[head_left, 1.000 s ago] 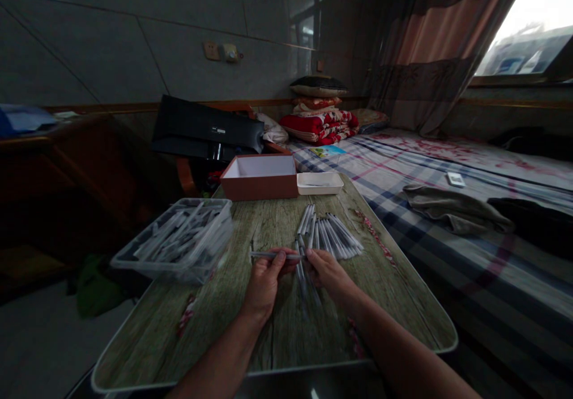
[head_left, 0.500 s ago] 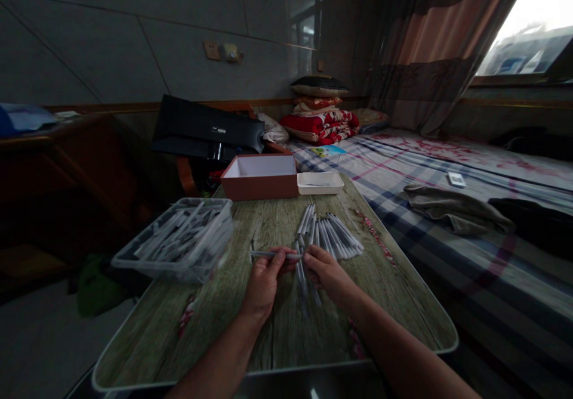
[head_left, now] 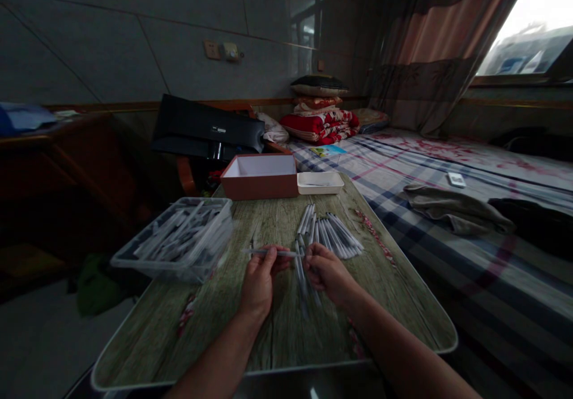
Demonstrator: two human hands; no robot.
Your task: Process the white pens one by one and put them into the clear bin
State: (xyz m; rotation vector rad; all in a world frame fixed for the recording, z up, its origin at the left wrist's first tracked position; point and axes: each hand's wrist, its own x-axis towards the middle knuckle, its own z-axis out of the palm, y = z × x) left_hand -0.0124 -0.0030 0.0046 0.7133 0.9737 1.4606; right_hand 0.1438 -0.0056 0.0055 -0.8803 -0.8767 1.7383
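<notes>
At the left edge of the table point(head_left: 286, 339) a clear bin point(head_left: 179, 238) heaped with what look like more pens overhangs the rim, close to the left hand point(head_left: 258, 282). That hand is closed, thumb and fingertips pinching a single pen point(head_left: 268, 252) held level just above the table's middle. The right hand point(head_left: 326, 271), curled nearly shut, nips the pen's right end, so it is steadied from both sides; whether it also grips the loose pens point(head_left: 301, 271) beneath I cannot tell. A fan of pens point(head_left: 333, 232) lies side by side toward the right edge, probably kept apart as a sorted lot. Along the far edge sit a brown box point(head_left: 259, 175) and a white tray point(head_left: 320, 182)
</notes>
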